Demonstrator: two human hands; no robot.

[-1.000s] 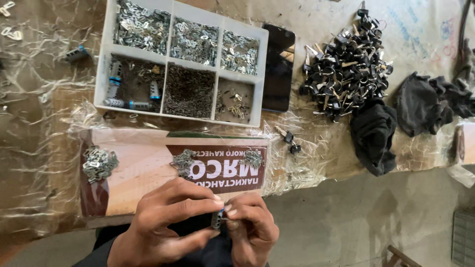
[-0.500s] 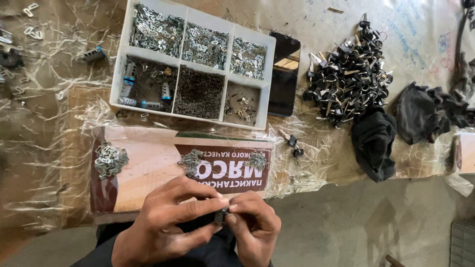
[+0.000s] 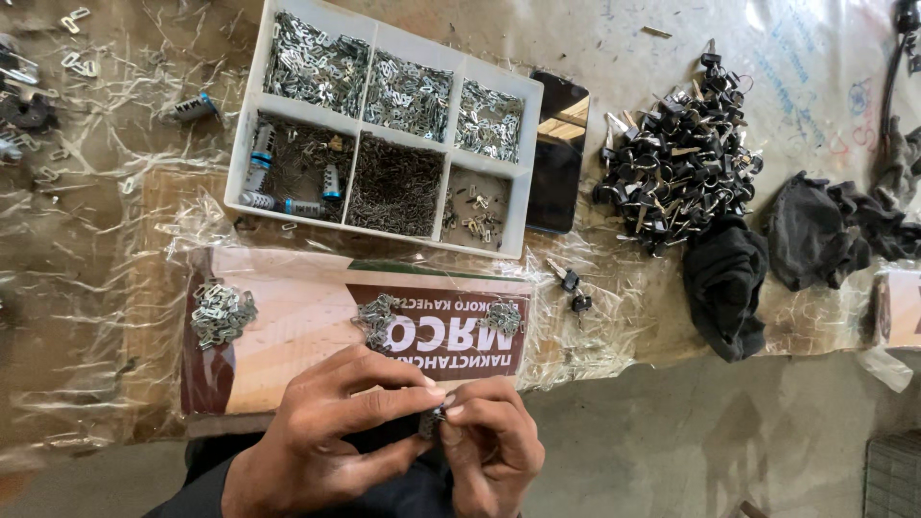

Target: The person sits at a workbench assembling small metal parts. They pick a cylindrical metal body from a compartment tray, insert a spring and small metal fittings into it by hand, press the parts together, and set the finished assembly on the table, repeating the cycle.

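Left hand (image 3: 326, 432) and right hand (image 3: 489, 441) are pinched together on a small dark metal part (image 3: 432, 420), mostly hidden by fingertips.

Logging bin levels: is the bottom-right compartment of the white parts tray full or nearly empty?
Nearly empty. The white tray shows bare floor in that compartment, with only a few loose metal bits; the others are heaped.
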